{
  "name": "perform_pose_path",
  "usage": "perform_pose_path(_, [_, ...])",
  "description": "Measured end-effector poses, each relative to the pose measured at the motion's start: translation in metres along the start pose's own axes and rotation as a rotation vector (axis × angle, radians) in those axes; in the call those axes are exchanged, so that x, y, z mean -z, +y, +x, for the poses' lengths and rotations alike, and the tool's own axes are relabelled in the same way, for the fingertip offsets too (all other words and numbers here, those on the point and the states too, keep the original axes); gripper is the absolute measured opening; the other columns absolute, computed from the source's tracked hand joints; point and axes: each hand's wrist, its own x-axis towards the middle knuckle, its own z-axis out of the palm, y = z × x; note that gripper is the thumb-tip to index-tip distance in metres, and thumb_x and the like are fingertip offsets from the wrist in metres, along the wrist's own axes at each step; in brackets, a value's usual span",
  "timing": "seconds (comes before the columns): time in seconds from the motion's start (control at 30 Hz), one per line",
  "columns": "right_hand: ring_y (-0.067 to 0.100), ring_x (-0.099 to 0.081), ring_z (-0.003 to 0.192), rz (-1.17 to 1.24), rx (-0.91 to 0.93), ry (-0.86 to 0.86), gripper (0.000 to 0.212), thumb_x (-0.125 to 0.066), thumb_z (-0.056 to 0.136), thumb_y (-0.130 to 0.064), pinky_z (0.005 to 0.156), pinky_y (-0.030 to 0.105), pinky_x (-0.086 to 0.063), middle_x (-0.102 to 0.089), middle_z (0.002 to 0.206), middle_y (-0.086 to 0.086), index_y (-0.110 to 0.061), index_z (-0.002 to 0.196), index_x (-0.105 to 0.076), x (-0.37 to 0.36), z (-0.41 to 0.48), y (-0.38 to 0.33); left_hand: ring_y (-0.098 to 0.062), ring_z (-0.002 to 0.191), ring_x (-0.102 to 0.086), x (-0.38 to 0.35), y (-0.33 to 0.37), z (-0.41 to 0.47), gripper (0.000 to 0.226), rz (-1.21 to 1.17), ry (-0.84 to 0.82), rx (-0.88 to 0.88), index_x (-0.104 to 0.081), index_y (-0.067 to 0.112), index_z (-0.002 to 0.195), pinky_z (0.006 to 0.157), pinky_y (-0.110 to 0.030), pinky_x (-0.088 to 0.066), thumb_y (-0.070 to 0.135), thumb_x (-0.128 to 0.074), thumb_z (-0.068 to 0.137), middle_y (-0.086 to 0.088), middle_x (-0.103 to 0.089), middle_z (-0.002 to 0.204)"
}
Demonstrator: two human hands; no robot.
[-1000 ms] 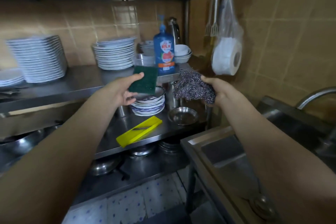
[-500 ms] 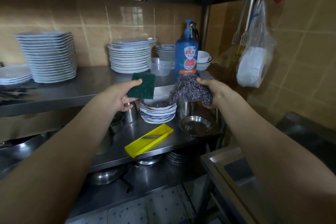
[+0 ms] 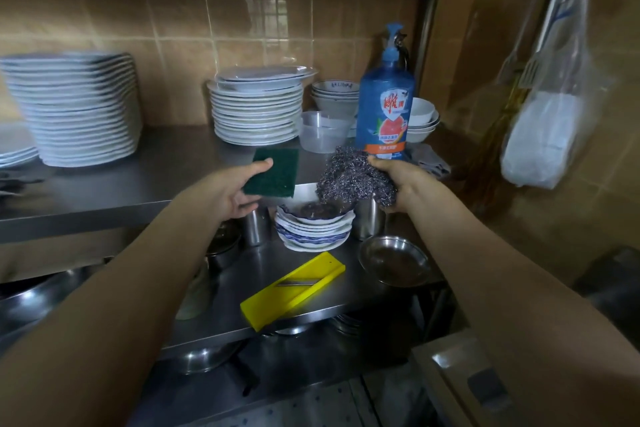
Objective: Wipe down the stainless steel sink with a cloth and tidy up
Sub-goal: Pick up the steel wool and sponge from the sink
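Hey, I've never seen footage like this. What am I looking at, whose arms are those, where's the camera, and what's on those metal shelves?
There is no machine here. A person wears one wide-angle camera on the head, looking forward and down, so the two arms reaching in are the wearer's own. The left hand pinches a green scouring pad. The right hand grips a steel wool scrubber. Behind them, the upper shelf carries a tall plate stack, a lower plate stack and a blue dish soap bottle. On the lower shelf lie a yellow slicer, a pile of small patterned dishes and a steel dish.
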Motion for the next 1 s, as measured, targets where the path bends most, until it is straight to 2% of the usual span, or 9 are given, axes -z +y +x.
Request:
perform_pose_path(0.1, [0.019, -0.061, 0.058, 0.008, -0.004, -0.030, 0.014, -0.062, 0.088, -0.018, 0.060, 0.032, -0.053, -0.066, 0.056, 0.004, -0.011, 0.079, -0.055, -0.006, 0.032, -0.007, -0.008, 0.077, -0.058, -0.004, 0.010, 0.026, 0.020, -0.017, 0.003, 0.006, -0.056, 0.024, 0.090, 0.077, -0.025, -0.042, 0.038, -0.066, 0.080, 0.008, -0.062, 0.088])
perform_pose_path(0.2, [0.024, -0.061, 0.069, -0.030, 0.000, -0.077, 0.013, -0.061, 0.089, -0.016, 0.091, 0.043, -0.050, -0.064, 0.075, 0.008, -0.009, 0.079, -0.055, -0.014, 0.058, -0.012, -0.007, 0.072, -0.057, -0.007, 0.017, 0.046, 0.018, 0.021, 0.007, 0.003, -0.055, 0.023, 0.086, 0.073, -0.023, -0.042, 0.039, -0.063, 0.082, 0.009, -0.060, 0.084])
perform_pose_path(0.27, [0.026, -0.061, 0.077, -0.071, 0.009, -0.099, 0.013, -0.061, 0.089, -0.017, 0.095, 0.046, -0.047, -0.062, 0.081, 0.009, -0.009, 0.081, -0.055, -0.021, 0.069, -0.016, -0.008, 0.073, -0.055, -0.007, 0.020, 0.057, 0.021, 0.016, 0.033, 0.006, -0.055, 0.020, 0.086, 0.070, -0.022, -0.043, 0.039, -0.064, 0.082, 0.007, -0.058, 0.083])
perform_pose_path(0.37, [0.022, -0.061, 0.069, -0.102, 0.028, -0.125, 0.014, -0.062, 0.088, -0.019, 0.077, 0.038, -0.054, -0.063, 0.079, 0.008, -0.009, 0.082, -0.055, -0.033, 0.082, -0.027, -0.011, 0.087, -0.054, -0.004, 0.024, 0.074, 0.028, 0.017, 0.053, 0.017, -0.055, 0.018, 0.095, 0.081, -0.025, -0.044, 0.039, -0.066, 0.080, 0.005, -0.058, 0.088])
perform_pose_path(0.47, [0.021, -0.061, 0.064, -0.147, 0.068, -0.115, 0.014, -0.064, 0.087, -0.017, 0.053, 0.034, -0.052, -0.063, 0.078, 0.010, -0.006, 0.086, -0.055, -0.046, 0.094, -0.035, -0.009, 0.074, -0.053, -0.001, 0.031, 0.090, 0.025, 0.061, 0.036, 0.016, -0.055, 0.019, 0.083, 0.069, -0.023, -0.044, 0.041, -0.065, 0.081, 0.004, -0.058, 0.082])
perform_pose_path(0.6, [0.026, -0.063, 0.073, -0.192, 0.065, -0.071, 0.033, -0.066, 0.085, -0.017, 0.048, 0.034, -0.050, -0.066, 0.097, 0.017, 0.001, 0.110, -0.054, -0.055, 0.110, -0.037, -0.006, 0.066, -0.055, 0.004, 0.039, 0.116, 0.023, 0.078, 0.034, -0.017, -0.056, 0.022, 0.080, 0.059, -0.019, -0.044, 0.042, -0.067, 0.079, 0.007, -0.061, 0.079])
perform_pose_path(0.7, [0.029, -0.064, 0.089, -0.226, 0.045, -0.033, 0.027, -0.067, 0.084, -0.021, 0.050, 0.034, -0.051, -0.064, 0.112, 0.021, 0.000, 0.098, -0.055, -0.059, 0.123, -0.038, -0.006, 0.067, -0.054, 0.008, 0.041, 0.138, 0.021, 0.067, 0.018, -0.015, -0.054, 0.024, 0.079, 0.058, -0.021, -0.040, 0.041, -0.067, 0.078, 0.009, -0.061, 0.077])
perform_pose_path(0.83, [0.022, -0.061, 0.063, -0.270, 0.062, 0.042, 0.029, -0.067, 0.084, -0.020, 0.046, 0.030, -0.051, -0.065, 0.110, 0.020, 0.002, 0.100, -0.057, -0.065, 0.141, -0.042, -0.006, 0.063, -0.050, 0.011, 0.040, 0.163, 0.023, 0.097, -0.014, 0.006, -0.052, 0.022, 0.074, 0.056, -0.020, -0.034, 0.039, -0.066, 0.079, 0.008, -0.058, 0.071])
perform_pose_path(1.0, [0.020, -0.062, 0.060, -0.330, 0.078, 0.129, 0.042, -0.069, 0.082, -0.021, 0.045, 0.028, -0.050, -0.065, 0.102, 0.019, 0.001, 0.115, -0.054, -0.068, 0.157, -0.039, -0.006, 0.056, -0.043, 0.013, 0.046, 0.189, 0.025, 0.133, -0.039, -0.011, -0.047, 0.022, 0.072, 0.052, -0.018, -0.030, 0.036, -0.066, 0.081, 0.008, -0.055, 0.056])
